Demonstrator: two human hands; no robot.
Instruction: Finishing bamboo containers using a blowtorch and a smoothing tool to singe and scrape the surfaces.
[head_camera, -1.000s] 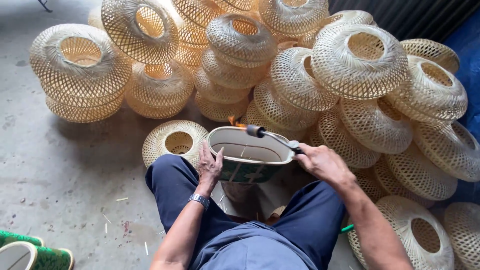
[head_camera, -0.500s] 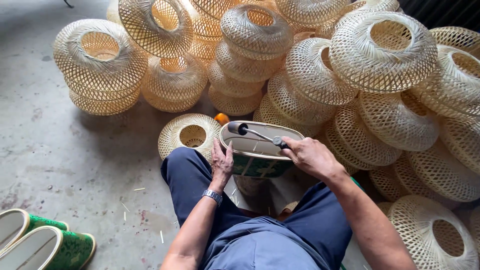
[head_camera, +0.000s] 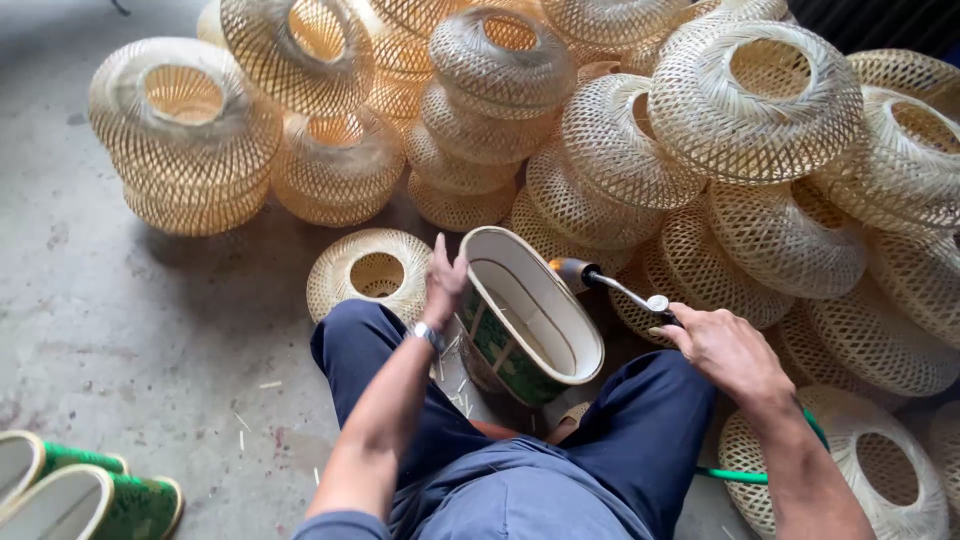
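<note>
Vs half a sec earlier: oval white-lined form (head_camera: 530, 315) tipped more upright, rim turned toward cam, green-patterned outside showing below. Torch nozzle (head_camera: 572, 272) swung off the rim's top to its right side, just beside the rim.

Left hand (head_camera: 443, 285) raised, wrist w/ watch (head_camera: 427, 335) bent up, fingers (head_camera: 440, 250) straightened along the form's left rim, pressed flat on it, not wrapped round. Right hand (head_camera: 730, 350) lower right, fingers curled shut round the torch handle (head_camera: 655, 305), metal tube angled up-left to nozzle.

Form propped between knees in blue trousers (head_camera: 640, 420), on concrete floor (head_camera: 130, 330). Small woven bamboo shade (head_camera: 372, 272) just left of left hand. Pile of woven bamboo shades (head_camera: 750, 100) behind. Green hose (head_camera: 735, 475) under right forearm. Green slippers (head_camera: 80, 495) at lower left.
</note>
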